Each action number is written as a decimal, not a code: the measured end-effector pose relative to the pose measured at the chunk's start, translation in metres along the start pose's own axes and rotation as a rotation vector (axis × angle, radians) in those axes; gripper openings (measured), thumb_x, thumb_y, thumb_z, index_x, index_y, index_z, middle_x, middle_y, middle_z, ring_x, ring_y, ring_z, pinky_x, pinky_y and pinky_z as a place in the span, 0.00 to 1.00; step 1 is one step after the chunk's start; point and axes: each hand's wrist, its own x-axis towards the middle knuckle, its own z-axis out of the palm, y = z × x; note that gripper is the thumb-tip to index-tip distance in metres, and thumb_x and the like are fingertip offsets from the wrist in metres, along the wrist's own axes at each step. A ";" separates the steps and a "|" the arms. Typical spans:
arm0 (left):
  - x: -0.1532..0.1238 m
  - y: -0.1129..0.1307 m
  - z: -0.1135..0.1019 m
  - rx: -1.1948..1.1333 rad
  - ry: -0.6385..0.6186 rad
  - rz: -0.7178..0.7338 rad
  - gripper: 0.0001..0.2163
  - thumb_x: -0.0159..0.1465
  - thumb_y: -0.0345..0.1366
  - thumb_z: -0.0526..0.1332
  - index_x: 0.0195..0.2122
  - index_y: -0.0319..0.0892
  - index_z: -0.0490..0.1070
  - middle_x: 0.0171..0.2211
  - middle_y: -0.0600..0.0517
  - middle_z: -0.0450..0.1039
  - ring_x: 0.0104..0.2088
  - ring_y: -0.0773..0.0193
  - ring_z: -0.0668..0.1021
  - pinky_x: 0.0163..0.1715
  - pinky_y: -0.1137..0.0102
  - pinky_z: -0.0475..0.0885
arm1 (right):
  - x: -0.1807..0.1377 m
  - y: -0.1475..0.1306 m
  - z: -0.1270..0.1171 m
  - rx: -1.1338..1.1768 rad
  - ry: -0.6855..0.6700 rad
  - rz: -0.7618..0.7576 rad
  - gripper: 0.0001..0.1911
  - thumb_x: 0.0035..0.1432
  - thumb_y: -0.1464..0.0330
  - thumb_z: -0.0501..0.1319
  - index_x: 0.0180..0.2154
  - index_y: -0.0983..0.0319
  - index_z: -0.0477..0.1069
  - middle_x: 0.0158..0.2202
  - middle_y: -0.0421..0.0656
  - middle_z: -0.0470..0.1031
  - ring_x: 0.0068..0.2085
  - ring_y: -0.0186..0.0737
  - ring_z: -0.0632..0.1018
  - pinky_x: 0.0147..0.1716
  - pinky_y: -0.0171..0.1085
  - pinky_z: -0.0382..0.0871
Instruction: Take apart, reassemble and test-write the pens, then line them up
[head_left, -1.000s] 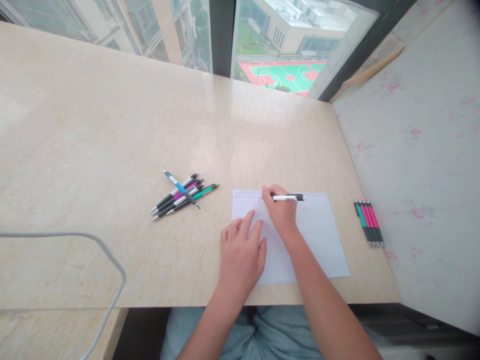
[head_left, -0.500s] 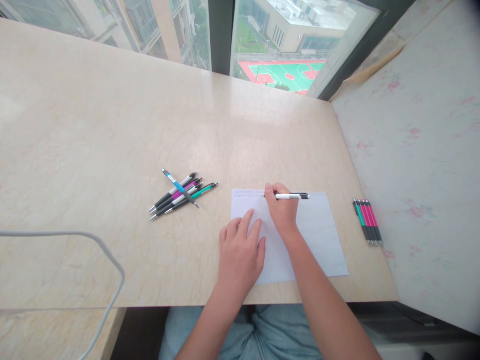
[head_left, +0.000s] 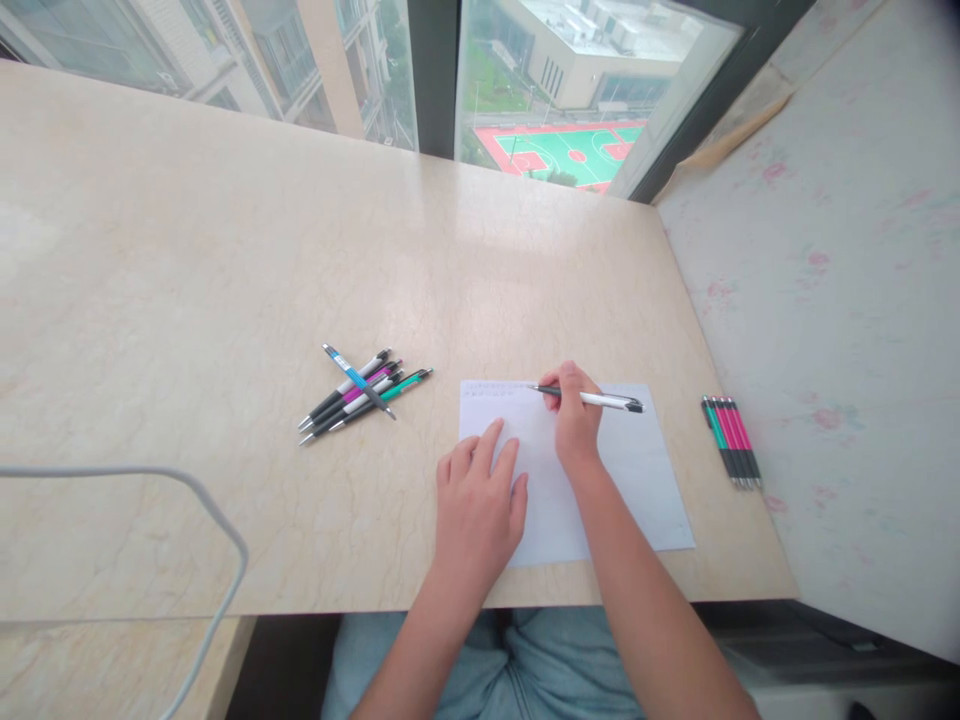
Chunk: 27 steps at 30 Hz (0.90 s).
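Observation:
My right hand (head_left: 578, 415) is closed around a white and black pen (head_left: 600, 400). The pen lies nearly level in the grip, its tip pointing left near the top edge of a white sheet of paper (head_left: 637, 480). Faint rows of writing show at the sheet's upper left. My left hand (head_left: 480, 500) rests flat with fingers spread over the sheet's left side, holding nothing. To the left lies a loose pile of several pens (head_left: 367, 395), a blue one crossing on top of white, purple and green ones.
Against the wall (head_left: 840, 350) at the right, several pink and green pens (head_left: 731, 442) lie side by side. A grey cable (head_left: 217, 510) curves over the left front of the marble-patterned table (head_left: 225, 270). A window (head_left: 555, 100) borders the far edge.
My right hand has shifted slightly right and turned, so more of the pen's dark front end shows at its left. The left hand stays in place on the paper.

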 end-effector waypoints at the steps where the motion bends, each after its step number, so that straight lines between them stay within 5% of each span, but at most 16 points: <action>1: 0.000 0.000 0.000 0.002 0.000 0.001 0.15 0.66 0.35 0.58 0.54 0.43 0.71 0.62 0.43 0.67 0.52 0.47 0.71 0.49 0.51 0.67 | 0.001 0.001 0.000 0.043 0.009 0.005 0.26 0.66 0.52 0.51 0.24 0.61 0.71 0.18 0.37 0.62 0.22 0.33 0.64 0.24 0.35 0.57; 6: 0.002 -0.001 0.001 0.013 0.005 0.006 0.15 0.66 0.36 0.57 0.53 0.43 0.71 0.61 0.43 0.68 0.52 0.47 0.71 0.48 0.51 0.68 | 0.008 0.002 -0.001 0.228 0.063 0.059 0.25 0.65 0.53 0.51 0.22 0.61 0.69 0.21 0.38 0.66 0.22 0.31 0.64 0.22 0.34 0.57; 10: 0.003 -0.004 0.002 0.020 0.035 0.026 0.15 0.66 0.35 0.57 0.53 0.43 0.71 0.60 0.43 0.69 0.52 0.48 0.71 0.49 0.52 0.68 | 0.010 -0.005 -0.012 0.285 0.078 0.144 0.14 0.61 0.55 0.59 0.37 0.59 0.68 0.19 0.31 0.60 0.19 0.29 0.62 0.18 0.30 0.54; 17: 0.004 -0.007 0.005 0.044 0.073 0.059 0.14 0.66 0.36 0.57 0.52 0.43 0.72 0.59 0.43 0.70 0.51 0.47 0.72 0.48 0.51 0.68 | -0.013 -0.010 -0.053 0.161 0.105 0.137 0.32 0.64 0.55 0.57 0.63 0.59 0.53 0.17 0.28 0.61 0.18 0.30 0.64 0.19 0.30 0.58; 27: 0.008 -0.009 0.007 0.019 0.128 0.087 0.13 0.66 0.36 0.58 0.50 0.44 0.72 0.57 0.44 0.72 0.50 0.48 0.74 0.50 0.52 0.68 | -0.030 -0.008 -0.098 0.077 0.158 0.134 0.34 0.63 0.61 0.57 0.66 0.59 0.49 0.19 0.29 0.64 0.19 0.32 0.67 0.21 0.31 0.62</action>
